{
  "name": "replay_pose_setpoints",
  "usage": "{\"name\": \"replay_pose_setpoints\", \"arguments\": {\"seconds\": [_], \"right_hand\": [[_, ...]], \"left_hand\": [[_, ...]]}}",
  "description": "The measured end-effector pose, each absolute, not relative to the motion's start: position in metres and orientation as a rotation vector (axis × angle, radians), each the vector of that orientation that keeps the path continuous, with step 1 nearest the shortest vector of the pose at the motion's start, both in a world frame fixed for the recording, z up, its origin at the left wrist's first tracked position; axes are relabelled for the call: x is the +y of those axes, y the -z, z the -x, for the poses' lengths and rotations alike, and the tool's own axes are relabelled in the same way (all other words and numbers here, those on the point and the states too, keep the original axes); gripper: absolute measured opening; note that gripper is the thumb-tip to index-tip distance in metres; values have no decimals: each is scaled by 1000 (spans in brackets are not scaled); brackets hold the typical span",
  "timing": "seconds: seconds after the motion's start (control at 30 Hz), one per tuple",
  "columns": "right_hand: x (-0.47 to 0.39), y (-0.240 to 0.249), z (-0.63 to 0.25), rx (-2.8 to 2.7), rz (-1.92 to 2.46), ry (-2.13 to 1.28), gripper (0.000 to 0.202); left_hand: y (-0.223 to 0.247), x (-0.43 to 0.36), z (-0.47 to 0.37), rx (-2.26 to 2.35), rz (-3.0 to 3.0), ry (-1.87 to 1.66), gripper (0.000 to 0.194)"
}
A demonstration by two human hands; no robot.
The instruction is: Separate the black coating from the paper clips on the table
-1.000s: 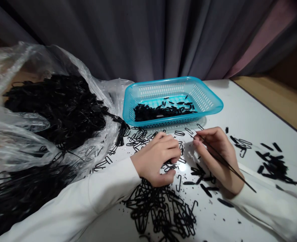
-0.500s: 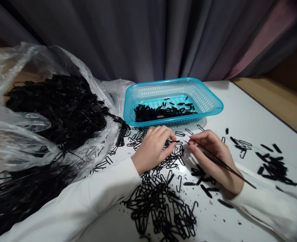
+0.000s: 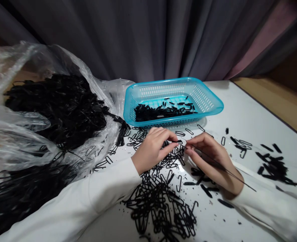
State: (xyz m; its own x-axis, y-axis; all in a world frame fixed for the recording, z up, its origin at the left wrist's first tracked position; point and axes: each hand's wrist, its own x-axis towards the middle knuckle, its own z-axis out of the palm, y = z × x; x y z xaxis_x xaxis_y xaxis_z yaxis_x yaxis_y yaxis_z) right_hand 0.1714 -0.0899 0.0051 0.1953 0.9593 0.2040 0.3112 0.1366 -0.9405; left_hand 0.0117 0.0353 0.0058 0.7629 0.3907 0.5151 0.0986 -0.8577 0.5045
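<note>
My left hand (image 3: pixel 153 149) is closed in a pinch over the littered table, gripping a small black piece (image 3: pixel 180 141) whose tip shows past thumb and forefinger. Just to the right, my right hand (image 3: pixel 212 159) pinches a long thin black cord (image 3: pixel 239 178). The cord's tail runs back across the palm to the wrist. Its near end reaches toward the small piece; whether the two touch, I cannot tell. Beneath and in front of my left hand spreads a heap of black wire-like loops (image 3: pixel 163 208). Several flat black pieces (image 3: pixel 206 191) lie under my right hand.
Behind the hands stands a blue plastic basket (image 3: pixel 211 106) with many small black pieces inside. A clear plastic bag (image 3: pixel 37 148) of black strips bulges at the left. More black pieces (image 3: pixel 274 168) form a pile at the right. A grey curtain (image 3: pixel 138 40) hangs behind.
My right hand has shifted slightly left, bringing the cord's end closer to the small piece. My left hand has moved a little to the right.
</note>
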Motion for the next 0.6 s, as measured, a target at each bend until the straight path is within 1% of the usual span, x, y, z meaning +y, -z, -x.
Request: {"name": "replay_pose_setpoints", "arguments": {"seconds": [0.37,0.6], "right_hand": [[-88,-5,-171,-1363,1425,-683,13],[-90,-8,-170,-1501,1530,-529,11]], "left_hand": [[-7,34,-12,358,-2466,-895,10],[-6,32,-12,330,-2440,-867,10]]}}
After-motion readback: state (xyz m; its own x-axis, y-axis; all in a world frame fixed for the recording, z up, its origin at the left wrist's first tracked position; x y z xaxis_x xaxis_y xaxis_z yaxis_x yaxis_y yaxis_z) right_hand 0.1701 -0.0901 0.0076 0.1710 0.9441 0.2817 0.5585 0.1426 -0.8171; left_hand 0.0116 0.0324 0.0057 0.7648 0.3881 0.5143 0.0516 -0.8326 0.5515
